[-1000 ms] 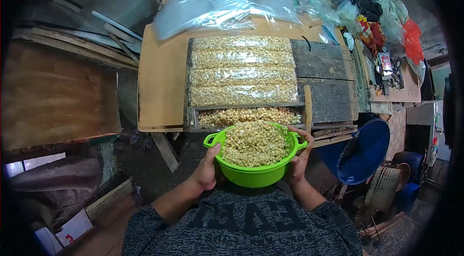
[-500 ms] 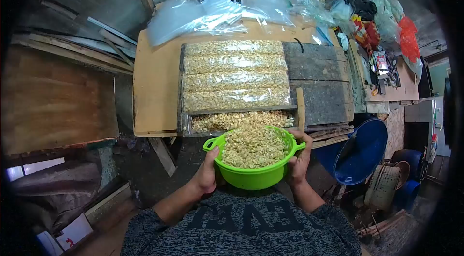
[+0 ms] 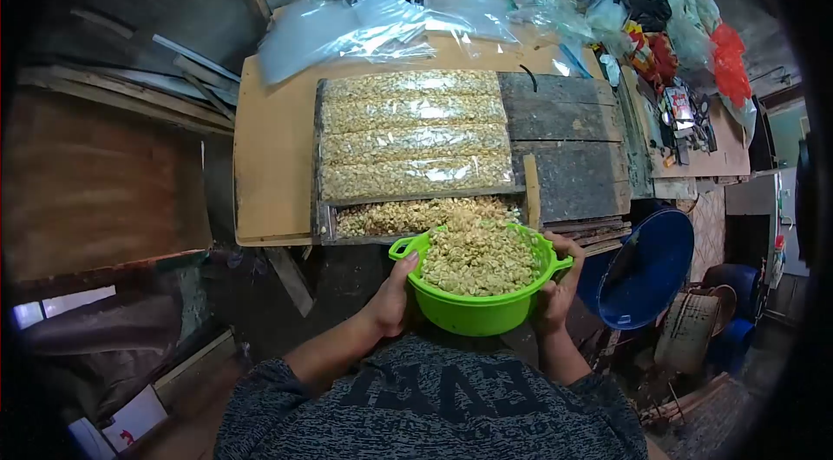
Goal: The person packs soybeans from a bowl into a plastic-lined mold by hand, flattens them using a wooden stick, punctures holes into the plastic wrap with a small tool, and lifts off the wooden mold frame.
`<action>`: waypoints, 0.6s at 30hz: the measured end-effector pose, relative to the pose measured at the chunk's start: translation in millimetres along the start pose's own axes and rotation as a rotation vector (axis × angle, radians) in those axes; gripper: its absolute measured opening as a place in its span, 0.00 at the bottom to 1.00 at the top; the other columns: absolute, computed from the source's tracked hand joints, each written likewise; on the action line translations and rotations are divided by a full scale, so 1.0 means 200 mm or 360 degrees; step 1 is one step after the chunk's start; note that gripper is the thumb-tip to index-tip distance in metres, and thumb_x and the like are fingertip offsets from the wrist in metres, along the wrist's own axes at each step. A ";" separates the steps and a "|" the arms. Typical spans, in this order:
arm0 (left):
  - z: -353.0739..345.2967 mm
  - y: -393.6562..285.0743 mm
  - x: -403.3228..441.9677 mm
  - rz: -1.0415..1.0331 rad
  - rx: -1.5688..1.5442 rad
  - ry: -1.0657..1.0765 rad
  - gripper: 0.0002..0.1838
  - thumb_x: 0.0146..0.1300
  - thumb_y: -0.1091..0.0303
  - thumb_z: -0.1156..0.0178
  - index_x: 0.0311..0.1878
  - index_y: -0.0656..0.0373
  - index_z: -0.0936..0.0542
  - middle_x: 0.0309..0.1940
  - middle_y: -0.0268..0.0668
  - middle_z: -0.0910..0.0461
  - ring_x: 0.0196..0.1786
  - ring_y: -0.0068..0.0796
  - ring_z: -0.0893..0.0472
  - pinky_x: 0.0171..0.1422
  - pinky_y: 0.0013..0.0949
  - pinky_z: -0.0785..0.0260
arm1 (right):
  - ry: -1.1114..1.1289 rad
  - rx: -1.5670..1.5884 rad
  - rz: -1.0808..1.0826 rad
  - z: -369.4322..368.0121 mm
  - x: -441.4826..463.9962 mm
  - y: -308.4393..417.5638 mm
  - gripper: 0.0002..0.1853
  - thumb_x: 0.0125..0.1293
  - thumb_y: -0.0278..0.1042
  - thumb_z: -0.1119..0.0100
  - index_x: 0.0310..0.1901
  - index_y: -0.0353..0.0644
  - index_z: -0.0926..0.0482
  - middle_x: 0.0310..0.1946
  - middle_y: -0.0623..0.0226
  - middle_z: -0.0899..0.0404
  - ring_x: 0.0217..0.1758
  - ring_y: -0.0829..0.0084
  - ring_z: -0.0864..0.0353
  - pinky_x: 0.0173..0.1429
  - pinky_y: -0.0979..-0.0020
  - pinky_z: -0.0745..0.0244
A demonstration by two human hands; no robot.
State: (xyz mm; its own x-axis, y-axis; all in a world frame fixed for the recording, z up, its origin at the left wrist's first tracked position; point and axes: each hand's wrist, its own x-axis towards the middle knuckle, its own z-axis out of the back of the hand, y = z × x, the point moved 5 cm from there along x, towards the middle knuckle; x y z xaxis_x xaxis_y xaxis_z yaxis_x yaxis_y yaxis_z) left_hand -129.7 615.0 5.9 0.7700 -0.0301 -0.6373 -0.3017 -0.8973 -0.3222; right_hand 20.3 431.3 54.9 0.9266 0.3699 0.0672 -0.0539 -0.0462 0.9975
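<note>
A bright green basin [image 3: 473, 312] heaped with pale beans or grains [image 3: 479, 260] is held close to my shirt. My left hand [image 3: 395, 295] grips its left side by the handle, and my right hand [image 3: 558, 286] is wrapped round its right side. Just beyond the basin, a narrow wooden trough [image 3: 373, 219] holds more loose grains, partly hidden by the heap. Behind it, several clear plastic packs [image 3: 412, 139] filled with similar grains lie in rows on the wooden table.
Clear plastic sheets [image 3: 347, 35] lie along the table's back edge [image 3: 269, 147]. Dark planks [image 3: 564, 121] and a short upright stick [image 3: 532, 191] are at the right. A blue barrel [image 3: 646, 269] stands at the lower right, and a brown board [image 3: 104, 182] is at the left.
The basin and both hands have shifted to the right relative to the trough and my shirt. In the view, the table and packs have moved slightly left. Both hands keep their hold.
</note>
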 end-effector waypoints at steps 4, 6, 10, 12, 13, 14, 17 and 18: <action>0.02 -0.07 -0.05 0.0015 0.0113 -0.0091 0.37 0.72 0.37 0.51 0.73 0.55 0.34 0.68 0.40 0.27 0.68 0.34 0.26 0.73 0.41 0.36 | 0.0128 -0.0084 -0.0182 -0.05 0.00 -0.05 0.49 0.58 0.73 0.34 0.64 0.37 0.38 0.59 0.57 0.32 0.62 0.66 0.31 0.70 0.62 0.36; 0.03 -0.08 -0.11 -0.0101 0.0090 -0.0079 0.38 0.72 0.38 0.52 0.74 0.56 0.35 0.69 0.40 0.28 0.69 0.35 0.27 0.74 0.41 0.37 | 0.0062 -0.0034 -0.0100 -0.08 -0.04 -0.07 0.49 0.57 0.75 0.35 0.64 0.37 0.37 0.59 0.56 0.32 0.63 0.65 0.32 0.70 0.61 0.36; 0.13 -0.11 -0.16 -0.0158 0.0100 -0.0144 0.38 0.72 0.38 0.52 0.74 0.56 0.35 0.69 0.40 0.28 0.68 0.35 0.26 0.74 0.41 0.36 | 0.0268 -0.0224 -0.0119 -0.16 -0.03 -0.10 0.49 0.58 0.74 0.36 0.64 0.36 0.38 0.60 0.54 0.34 0.64 0.63 0.33 0.70 0.59 0.38; 0.14 -0.14 -0.21 -0.0231 0.0092 -0.0141 0.38 0.72 0.37 0.52 0.74 0.56 0.35 0.68 0.40 0.27 0.67 0.35 0.25 0.73 0.41 0.36 | 0.0253 -0.0167 -0.0063 -0.23 -0.05 -0.09 0.49 0.58 0.74 0.35 0.64 0.36 0.38 0.60 0.53 0.34 0.64 0.62 0.33 0.70 0.59 0.38; 0.15 -0.15 -0.23 -0.0287 0.0089 -0.0133 0.38 0.72 0.37 0.53 0.74 0.56 0.35 0.68 0.40 0.27 0.67 0.35 0.25 0.73 0.41 0.35 | 0.0255 -0.0144 -0.0085 -0.26 -0.05 -0.05 0.49 0.58 0.74 0.35 0.64 0.36 0.38 0.60 0.53 0.34 0.64 0.62 0.33 0.70 0.59 0.38; 0.17 -0.15 -0.24 -0.0292 0.0084 -0.0135 0.38 0.72 0.37 0.53 0.74 0.56 0.35 0.68 0.40 0.27 0.67 0.35 0.25 0.73 0.41 0.35 | 0.0256 -0.0123 -0.0103 -0.29 -0.05 -0.03 0.49 0.58 0.74 0.35 0.63 0.36 0.37 0.60 0.53 0.34 0.65 0.62 0.33 0.70 0.59 0.38; 0.23 -0.17 -0.24 -0.0254 0.0048 -0.0211 0.38 0.71 0.36 0.53 0.73 0.56 0.34 0.67 0.40 0.26 0.67 0.35 0.25 0.73 0.41 0.36 | 0.0293 -0.0114 -0.0083 -0.35 -0.05 -0.03 0.49 0.58 0.74 0.35 0.62 0.37 0.37 0.60 0.53 0.34 0.65 0.62 0.34 0.71 0.58 0.38; 0.23 -0.19 -0.27 -0.0315 0.0082 -0.0216 0.38 0.71 0.36 0.53 0.73 0.55 0.33 0.65 0.39 0.25 0.64 0.33 0.23 0.66 0.39 0.31 | 0.0268 -0.0111 0.0004 -0.37 -0.07 -0.01 0.48 0.57 0.74 0.34 0.62 0.37 0.37 0.60 0.54 0.34 0.64 0.62 0.34 0.71 0.59 0.38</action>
State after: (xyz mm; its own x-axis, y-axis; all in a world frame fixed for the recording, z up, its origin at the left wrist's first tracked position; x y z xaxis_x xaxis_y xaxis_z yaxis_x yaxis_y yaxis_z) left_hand -185.9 670.4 19.0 0.7356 0.2066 -0.6451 -0.1831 -0.8562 -0.4831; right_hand -19.4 494.3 53.2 0.8515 0.5201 0.0665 -0.0870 0.0151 0.9961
